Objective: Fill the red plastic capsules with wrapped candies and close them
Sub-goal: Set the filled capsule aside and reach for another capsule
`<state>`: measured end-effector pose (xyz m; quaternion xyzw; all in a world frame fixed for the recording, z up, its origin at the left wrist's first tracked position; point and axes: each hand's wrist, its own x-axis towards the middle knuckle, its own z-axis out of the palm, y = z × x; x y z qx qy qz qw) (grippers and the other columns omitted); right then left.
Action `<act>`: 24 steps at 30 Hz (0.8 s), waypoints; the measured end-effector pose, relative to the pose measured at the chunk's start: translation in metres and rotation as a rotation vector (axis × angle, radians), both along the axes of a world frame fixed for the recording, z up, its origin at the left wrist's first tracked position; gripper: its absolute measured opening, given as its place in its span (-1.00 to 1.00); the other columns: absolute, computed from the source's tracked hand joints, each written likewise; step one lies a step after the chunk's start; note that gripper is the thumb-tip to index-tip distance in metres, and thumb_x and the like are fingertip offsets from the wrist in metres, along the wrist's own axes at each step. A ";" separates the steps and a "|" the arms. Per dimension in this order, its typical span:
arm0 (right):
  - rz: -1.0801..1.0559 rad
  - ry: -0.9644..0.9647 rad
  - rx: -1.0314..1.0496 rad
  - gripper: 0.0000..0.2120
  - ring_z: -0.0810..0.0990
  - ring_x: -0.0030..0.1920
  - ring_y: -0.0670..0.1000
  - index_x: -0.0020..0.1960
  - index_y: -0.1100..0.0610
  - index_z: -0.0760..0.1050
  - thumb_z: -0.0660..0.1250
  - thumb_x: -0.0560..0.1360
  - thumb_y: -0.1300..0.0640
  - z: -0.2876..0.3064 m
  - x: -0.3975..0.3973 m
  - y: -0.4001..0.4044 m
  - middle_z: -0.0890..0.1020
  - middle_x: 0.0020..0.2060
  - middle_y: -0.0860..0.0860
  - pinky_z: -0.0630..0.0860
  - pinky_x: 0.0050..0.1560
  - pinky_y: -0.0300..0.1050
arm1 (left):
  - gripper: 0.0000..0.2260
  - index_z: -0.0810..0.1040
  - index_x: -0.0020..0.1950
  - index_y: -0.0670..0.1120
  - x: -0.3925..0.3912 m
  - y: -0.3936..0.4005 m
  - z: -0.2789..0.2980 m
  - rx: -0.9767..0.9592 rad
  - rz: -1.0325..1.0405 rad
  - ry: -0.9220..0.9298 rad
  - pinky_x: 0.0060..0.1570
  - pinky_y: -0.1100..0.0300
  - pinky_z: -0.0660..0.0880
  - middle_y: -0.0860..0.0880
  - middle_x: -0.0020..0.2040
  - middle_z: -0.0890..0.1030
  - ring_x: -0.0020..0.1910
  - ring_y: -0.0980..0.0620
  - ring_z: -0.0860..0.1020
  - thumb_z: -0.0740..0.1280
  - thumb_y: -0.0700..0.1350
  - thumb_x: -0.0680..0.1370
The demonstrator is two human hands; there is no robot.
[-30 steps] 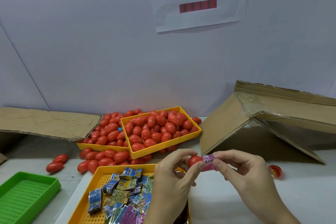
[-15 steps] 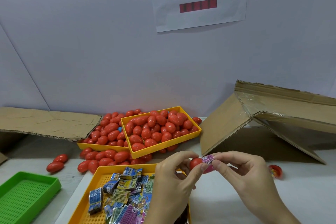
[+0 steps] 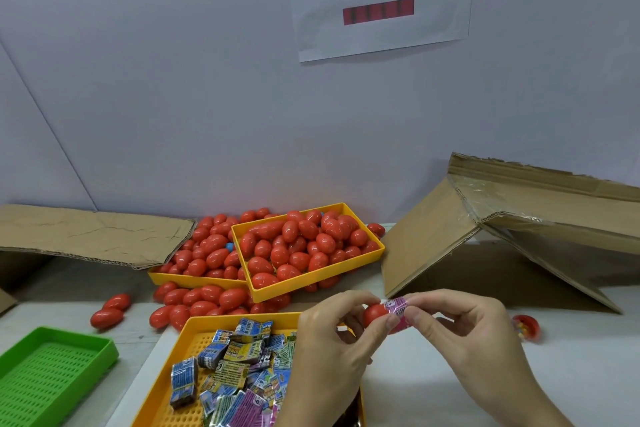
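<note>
Evidently, a red capsule half [image 3: 375, 313] was pinched by the left hand [image 3: 332, 340] just right of the near candy tray [image 3: 194, 333] while a pink wrapped candy [image 3: 397, 309] was pinched into it by the right hand [image 3: 464, 333], so filling seemed underway, with seating and capping judged necessary next.

Only the person's two hands and forearms show, rising from the bottom edge just in front of the near yellow tray [image 3: 166, 388] of wrapped candies. The left hand [image 3: 329, 350], above that tray's right end, is bare: no glove, no ring, no watch or band at the wrist. The right hand [image 3: 464, 340], to the right of the tray, is bare as well (no sleeve reaches either forearm in view). Fingernails are short and unpainted where they can be seen. No markings or jewellery are visible on either forearm.
</note>
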<state>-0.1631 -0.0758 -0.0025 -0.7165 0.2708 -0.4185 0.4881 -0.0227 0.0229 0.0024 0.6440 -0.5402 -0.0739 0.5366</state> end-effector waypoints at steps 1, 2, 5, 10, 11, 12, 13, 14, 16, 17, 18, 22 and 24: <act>0.002 0.007 -0.001 -0.83 0.67 -0.09 -0.12 -0.15 -0.08 0.69 0.41 0.27 -0.02 0.000 0.000 0.000 0.72 -0.22 -0.13 0.63 -0.20 -0.24 | -0.79 0.59 -0.05 0.21 0.000 0.000 0.000 0.002 0.001 -0.006 -0.39 0.34 0.52 0.14 -0.20 0.62 -0.29 0.03 0.60 0.38 0.23 0.37; 0.003 0.013 -0.001 -0.82 0.67 -0.10 -0.12 -0.15 -0.07 0.69 0.41 0.28 -0.03 0.000 0.000 0.000 0.72 -0.22 -0.13 0.64 -0.19 -0.22 | -0.79 0.58 -0.05 0.22 0.000 0.000 -0.001 0.003 0.002 -0.012 -0.38 0.33 0.52 0.16 -0.20 0.62 -0.29 0.04 0.60 0.38 0.24 0.38; 0.000 0.019 0.001 -0.82 0.66 -0.09 -0.12 -0.15 -0.06 0.69 0.41 0.27 -0.03 -0.001 -0.001 -0.001 0.72 -0.23 -0.13 0.63 -0.20 -0.24 | -0.76 0.57 0.00 0.23 0.000 0.000 -0.002 -0.004 0.002 -0.026 -0.34 0.23 0.57 0.16 -0.22 0.61 -0.29 0.04 0.58 0.37 0.25 0.39; 0.017 0.005 -0.005 -0.85 0.67 -0.09 -0.13 -0.18 -0.08 0.69 0.41 0.28 -0.02 0.001 0.000 0.000 0.72 -0.24 -0.13 0.60 -0.21 -0.31 | -0.79 0.55 -0.01 0.27 -0.001 -0.001 -0.002 -0.016 -0.016 -0.066 -0.34 0.19 0.58 0.22 -0.21 0.57 -0.21 0.11 0.56 0.32 0.28 0.41; 0.025 0.000 -0.005 -0.86 0.67 -0.09 -0.13 -0.18 -0.08 0.69 0.41 0.29 -0.01 0.002 0.000 0.000 0.72 -0.24 -0.13 0.59 -0.21 -0.32 | -0.79 0.55 -0.02 0.26 -0.001 -0.001 -0.002 -0.017 -0.016 -0.067 -0.34 0.20 0.58 0.22 -0.21 0.56 -0.20 0.12 0.56 0.32 0.28 0.41; 0.034 -0.007 -0.003 -0.87 0.67 -0.09 -0.12 -0.18 -0.08 0.69 0.41 0.29 -0.01 0.002 -0.001 0.001 0.72 -0.24 -0.12 0.59 -0.21 -0.32 | -0.79 0.55 -0.02 0.24 -0.001 -0.001 -0.002 -0.018 -0.014 -0.064 -0.34 0.20 0.58 0.22 -0.20 0.56 -0.20 0.12 0.56 0.32 0.27 0.41; 0.041 -0.016 0.002 -0.87 0.67 -0.08 -0.12 -0.19 -0.09 0.70 0.41 0.30 -0.01 0.003 -0.001 0.001 0.72 -0.24 -0.12 0.58 -0.21 -0.33 | -0.78 0.55 -0.03 0.23 -0.002 -0.001 -0.002 -0.019 -0.012 -0.061 -0.34 0.21 0.58 0.22 -0.20 0.57 -0.21 0.12 0.56 0.32 0.27 0.41; 0.045 -0.026 0.010 -0.89 0.67 -0.08 -0.13 -0.21 -0.11 0.69 0.40 0.30 -0.01 0.004 -0.001 0.002 0.72 -0.24 -0.11 0.58 -0.21 -0.35 | -0.78 0.55 -0.04 0.23 -0.002 -0.001 -0.002 -0.020 -0.011 -0.059 -0.34 0.21 0.58 0.22 -0.21 0.57 -0.21 0.13 0.57 0.32 0.27 0.40; 0.044 -0.037 0.022 -0.90 0.67 -0.09 -0.15 -0.25 -0.15 0.69 0.40 0.29 -0.02 0.006 -0.002 0.003 0.73 -0.24 -0.13 0.56 -0.22 -0.38 | -0.78 0.52 -0.06 0.25 -0.004 0.000 -0.001 -0.024 -0.006 -0.057 -0.34 0.21 0.59 0.22 -0.22 0.56 -0.22 0.13 0.57 0.31 0.30 0.38; 0.041 -0.040 0.026 -0.90 0.67 -0.09 -0.17 -0.27 -0.17 0.69 0.40 0.29 -0.02 0.006 -0.002 0.003 0.73 -0.24 -0.14 0.55 -0.22 -0.39 | -0.78 0.51 -0.07 0.26 -0.004 0.000 0.000 -0.026 -0.003 -0.060 -0.33 0.24 0.58 0.23 -0.23 0.56 -0.22 0.15 0.57 0.31 0.30 0.37; 0.039 -0.042 0.030 -0.90 0.66 -0.09 -0.18 -0.28 -0.19 0.68 0.40 0.29 -0.02 0.007 -0.002 0.003 0.72 -0.24 -0.15 0.55 -0.22 -0.40 | -0.78 0.51 -0.07 0.25 -0.004 -0.001 0.000 -0.030 0.002 -0.068 -0.33 0.29 0.56 0.24 -0.23 0.56 -0.21 0.16 0.57 0.31 0.30 0.37; 0.031 -0.012 0.058 -0.91 0.65 -0.10 -0.21 -0.31 -0.20 0.68 0.40 0.28 -0.04 0.007 0.000 0.003 0.72 -0.26 -0.15 0.53 -0.24 -0.42 | -0.78 0.54 -0.06 0.20 -0.004 -0.001 0.001 -0.027 0.005 -0.096 -0.31 0.36 0.51 0.25 -0.22 0.54 -0.15 0.15 0.56 0.35 0.26 0.38; 0.030 -0.001 0.086 -0.93 0.64 -0.13 -0.21 -0.32 -0.18 0.68 0.41 0.26 -0.06 0.006 0.001 0.003 0.72 -0.28 -0.13 0.51 -0.29 -0.42 | -0.76 0.53 -0.05 0.20 -0.004 -0.001 0.000 -0.014 0.002 -0.103 -0.30 0.35 0.53 0.25 -0.20 0.54 -0.13 0.14 0.56 0.35 0.26 0.38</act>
